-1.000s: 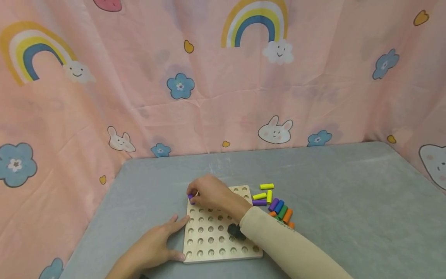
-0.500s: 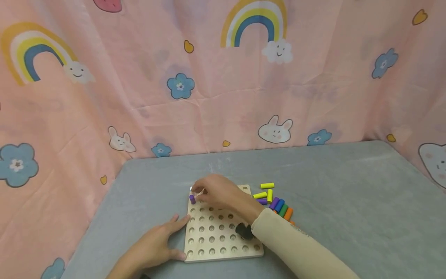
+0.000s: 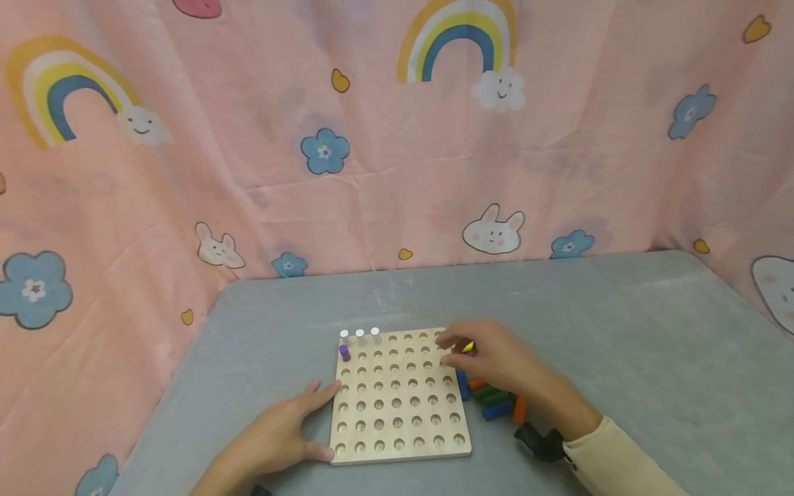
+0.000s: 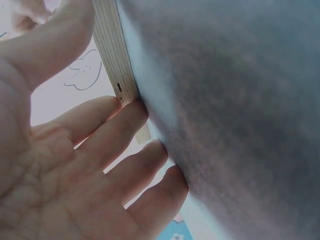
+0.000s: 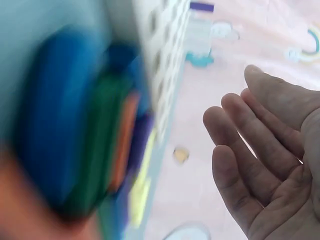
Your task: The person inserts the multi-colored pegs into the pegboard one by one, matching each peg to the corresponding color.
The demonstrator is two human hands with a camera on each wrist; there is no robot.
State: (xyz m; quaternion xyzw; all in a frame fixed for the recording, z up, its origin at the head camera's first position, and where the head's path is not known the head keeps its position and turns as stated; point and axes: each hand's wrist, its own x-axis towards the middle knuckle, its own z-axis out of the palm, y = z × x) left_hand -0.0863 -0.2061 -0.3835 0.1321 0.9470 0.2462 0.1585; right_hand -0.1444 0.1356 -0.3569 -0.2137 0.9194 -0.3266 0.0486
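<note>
A pale wooden pegboard [image 3: 397, 399] with rows of round holes lies on the grey table. Three white pegs [image 3: 360, 337] stand upright in its far row at the left, and one purple peg [image 3: 344, 353] stands in the row nearer, at the left edge. My left hand [image 3: 282, 430] rests against the board's left side; in the left wrist view its fingertips [image 4: 135, 112] meet the wooden edge. My right hand [image 3: 490, 355] hovers over the board's right edge by the loose pegs, and in the right wrist view its fingers [image 5: 235, 175] are loosely bent around nothing.
Loose pegs lie right of the board, partly under my right hand: green pegs [image 3: 490, 395], a blue peg [image 3: 498, 409], an orange peg [image 3: 519, 409] and a yellow peg [image 3: 469, 346] among them. A pink printed curtain [image 3: 372, 207] hangs behind the table [image 3: 620, 358].
My right hand released the purple peg into the left hole of the second row and moved right toward the loose pegs. The white pegs came into view. My left hand stayed at the board.
</note>
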